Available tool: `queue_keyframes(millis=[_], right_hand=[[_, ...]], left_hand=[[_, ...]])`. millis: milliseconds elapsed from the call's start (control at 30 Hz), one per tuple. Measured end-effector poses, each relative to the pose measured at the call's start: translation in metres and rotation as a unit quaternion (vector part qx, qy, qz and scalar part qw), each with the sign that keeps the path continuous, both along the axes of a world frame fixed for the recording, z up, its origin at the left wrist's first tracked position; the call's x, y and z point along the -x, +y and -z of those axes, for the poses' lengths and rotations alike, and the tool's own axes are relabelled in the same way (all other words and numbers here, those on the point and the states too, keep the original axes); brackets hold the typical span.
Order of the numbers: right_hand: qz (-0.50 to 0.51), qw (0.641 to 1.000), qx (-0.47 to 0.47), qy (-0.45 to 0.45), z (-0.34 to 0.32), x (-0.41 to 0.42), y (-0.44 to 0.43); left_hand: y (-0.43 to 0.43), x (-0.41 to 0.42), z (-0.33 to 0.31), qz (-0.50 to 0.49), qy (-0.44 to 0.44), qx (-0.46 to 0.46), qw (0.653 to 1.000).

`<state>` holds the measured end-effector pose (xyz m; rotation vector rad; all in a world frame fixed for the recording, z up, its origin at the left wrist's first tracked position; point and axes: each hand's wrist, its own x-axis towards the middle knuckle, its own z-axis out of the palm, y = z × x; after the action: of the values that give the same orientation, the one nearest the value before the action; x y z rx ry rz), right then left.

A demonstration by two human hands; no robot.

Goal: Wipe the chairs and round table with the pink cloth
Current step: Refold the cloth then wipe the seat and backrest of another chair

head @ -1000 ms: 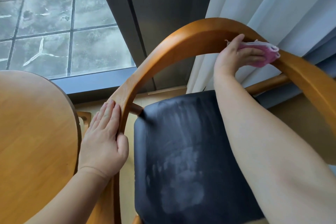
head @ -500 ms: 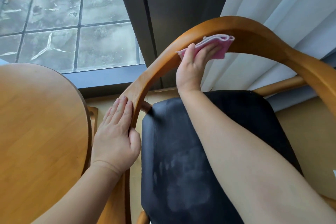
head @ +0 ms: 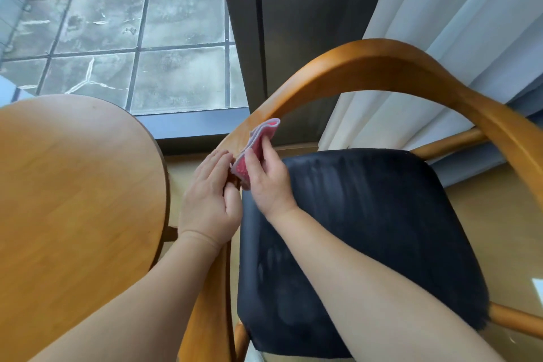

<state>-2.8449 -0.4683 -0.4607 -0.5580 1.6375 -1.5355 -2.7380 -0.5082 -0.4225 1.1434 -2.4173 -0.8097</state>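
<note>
A wooden chair with a curved armrest rail (head: 367,64) and a black padded seat (head: 367,229) stands in front of me. My right hand (head: 269,182) grips the folded pink cloth (head: 258,147) and holds it against the left part of the rail. My left hand (head: 210,200) rests on the same rail just below the cloth, fingers straight and touching the wood. The round wooden table (head: 73,200) is at the left, beside the chair.
A dark window frame post (head: 279,23) and a white curtain (head: 440,23) stand behind the chair. Grey outdoor tiles (head: 117,23) show through the glass. A pale wooden floor (head: 499,229) lies at the right.
My right hand has slid the pink cloth along the rail from the right side of the back down to the left, ending beside my left hand, which stayed on the rail.
</note>
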Motion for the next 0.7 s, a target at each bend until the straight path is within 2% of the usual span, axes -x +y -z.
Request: queue_keyframes(millis=[167, 300, 400, 567, 700], right_hand=[[-0.01, 0.998, -0.058, 0.023, -0.033, -0.005, 0.027], [-0.046, 0.997, -0.054, 0.024, -0.078, -0.014, 0.06], [-0.085, 0.994, -0.068, 0.016, -0.119, -0.031, 0.089], [-0.16, 0.986, -0.045, -0.023, -0.202, -0.061, 0.147], [-0.211, 0.976, -0.043, -0.019, -0.255, -0.078, 0.189]], left_hand=[[0.001, -0.006, -0.012, 0.037, 0.056, -0.117, 0.991], [0.022, -0.014, -0.052, 0.06, 0.114, -0.206, 0.97], [0.043, -0.027, -0.093, 0.03, 0.131, -0.258, 0.957], [0.097, -0.065, -0.164, -0.055, 0.131, -0.287, 0.947], [0.147, -0.093, -0.216, -0.117, 0.141, -0.296, 0.937]])
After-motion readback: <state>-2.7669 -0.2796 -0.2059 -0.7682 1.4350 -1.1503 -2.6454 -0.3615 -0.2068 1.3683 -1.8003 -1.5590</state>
